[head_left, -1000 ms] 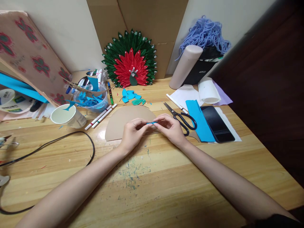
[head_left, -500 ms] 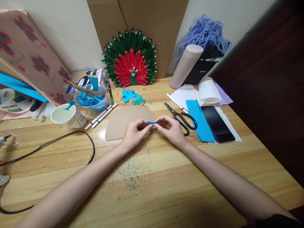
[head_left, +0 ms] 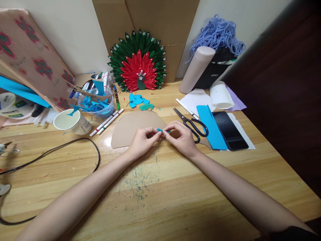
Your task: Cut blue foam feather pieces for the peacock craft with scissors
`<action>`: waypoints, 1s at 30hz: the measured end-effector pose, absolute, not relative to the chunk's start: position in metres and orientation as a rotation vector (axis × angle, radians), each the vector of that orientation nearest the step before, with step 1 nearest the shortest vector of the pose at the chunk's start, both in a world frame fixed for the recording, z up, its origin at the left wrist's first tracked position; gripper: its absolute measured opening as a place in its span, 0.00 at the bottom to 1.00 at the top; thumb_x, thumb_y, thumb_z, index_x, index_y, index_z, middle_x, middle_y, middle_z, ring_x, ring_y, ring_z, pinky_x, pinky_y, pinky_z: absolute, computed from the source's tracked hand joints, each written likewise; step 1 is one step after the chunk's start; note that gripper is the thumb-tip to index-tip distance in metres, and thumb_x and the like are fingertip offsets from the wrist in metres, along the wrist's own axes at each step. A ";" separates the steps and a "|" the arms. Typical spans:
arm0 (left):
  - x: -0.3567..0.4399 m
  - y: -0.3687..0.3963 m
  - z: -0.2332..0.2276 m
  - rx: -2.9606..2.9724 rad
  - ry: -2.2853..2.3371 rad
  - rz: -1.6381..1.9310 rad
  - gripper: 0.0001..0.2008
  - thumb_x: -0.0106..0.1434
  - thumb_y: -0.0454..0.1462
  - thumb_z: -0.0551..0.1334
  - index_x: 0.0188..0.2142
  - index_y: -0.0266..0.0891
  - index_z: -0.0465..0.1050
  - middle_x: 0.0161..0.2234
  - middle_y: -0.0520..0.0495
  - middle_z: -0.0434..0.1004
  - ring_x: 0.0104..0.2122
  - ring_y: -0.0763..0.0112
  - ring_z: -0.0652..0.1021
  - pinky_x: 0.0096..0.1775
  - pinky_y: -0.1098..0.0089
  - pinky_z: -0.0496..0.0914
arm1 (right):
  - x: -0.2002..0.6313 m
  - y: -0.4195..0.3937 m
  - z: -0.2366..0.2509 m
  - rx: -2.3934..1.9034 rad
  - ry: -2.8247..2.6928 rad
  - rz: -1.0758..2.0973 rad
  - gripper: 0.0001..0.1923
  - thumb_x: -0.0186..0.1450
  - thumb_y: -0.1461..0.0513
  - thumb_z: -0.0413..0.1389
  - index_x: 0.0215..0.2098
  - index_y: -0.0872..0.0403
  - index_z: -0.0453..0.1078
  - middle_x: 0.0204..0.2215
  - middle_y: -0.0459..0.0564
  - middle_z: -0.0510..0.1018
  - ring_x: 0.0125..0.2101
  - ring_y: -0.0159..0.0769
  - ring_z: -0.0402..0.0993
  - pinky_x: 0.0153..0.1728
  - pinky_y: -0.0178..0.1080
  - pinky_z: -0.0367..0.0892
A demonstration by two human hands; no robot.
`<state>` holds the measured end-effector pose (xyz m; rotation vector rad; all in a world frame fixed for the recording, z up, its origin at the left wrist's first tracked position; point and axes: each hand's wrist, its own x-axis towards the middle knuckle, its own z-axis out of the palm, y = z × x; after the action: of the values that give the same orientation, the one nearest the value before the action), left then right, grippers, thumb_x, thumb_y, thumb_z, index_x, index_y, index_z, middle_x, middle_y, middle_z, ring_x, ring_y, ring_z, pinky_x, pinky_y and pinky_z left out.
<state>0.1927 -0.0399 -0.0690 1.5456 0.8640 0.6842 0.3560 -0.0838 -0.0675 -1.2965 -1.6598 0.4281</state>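
Note:
Between my fingertips is a small blue paper piece (head_left: 159,130), narrow and apparently folded or rolled; most of it is covered by the fingers. My left hand (head_left: 144,140) pinches one end and my right hand (head_left: 182,139) pinches the other, thumbs nearly touching. Both hands are over the near edge of a tan half-round cardboard (head_left: 136,124) lying flat. Beyond the cardboard lie several blue leaf-shaped cutouts (head_left: 137,99) and a green one (head_left: 146,107). Black-handled scissors (head_left: 192,125) rest beside my right hand, blades partly apart.
A blue paper strip (head_left: 212,129) and a phone (head_left: 230,130) lie right. Left are a paper cup (head_left: 72,122), a tub of blue scraps (head_left: 97,103), markers (head_left: 110,122) and a black cable (head_left: 62,144). A red-and-green peacock ornament (head_left: 140,63) stands behind, near a tilted bottle (head_left: 197,70).
The fingers have shifted slightly on the blue paper piece, which now looks narrower and more pinched in the middle. Both hands stay in nearly the same place.

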 end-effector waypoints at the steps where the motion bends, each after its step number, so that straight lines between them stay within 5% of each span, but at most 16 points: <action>1: 0.193 -0.040 -0.069 1.538 0.856 0.682 0.12 0.59 0.41 0.60 0.30 0.33 0.76 0.27 0.44 0.78 0.27 0.71 0.76 0.32 0.71 0.69 | 0.356 -0.084 -0.067 -1.300 -1.673 0.409 0.02 0.60 0.65 0.56 0.30 0.52 0.69 0.28 0.48 0.74 0.32 0.36 0.70 0.34 0.40 0.66; 30: 0.192 -0.033 -0.058 1.412 0.850 0.594 0.14 0.59 0.40 0.58 0.21 0.35 0.74 0.18 0.49 0.73 0.20 0.76 0.70 0.27 0.73 0.66 | 0.359 -0.089 -0.068 -1.208 -2.063 -0.032 0.08 0.62 0.66 0.53 0.35 0.50 0.72 0.31 0.51 0.75 0.32 0.39 0.67 0.34 0.41 0.66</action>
<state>0.1923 -0.0333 -0.0579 1.4120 0.8501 0.5942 0.3594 -0.0894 -0.0677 -1.2083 -2.0631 -0.0318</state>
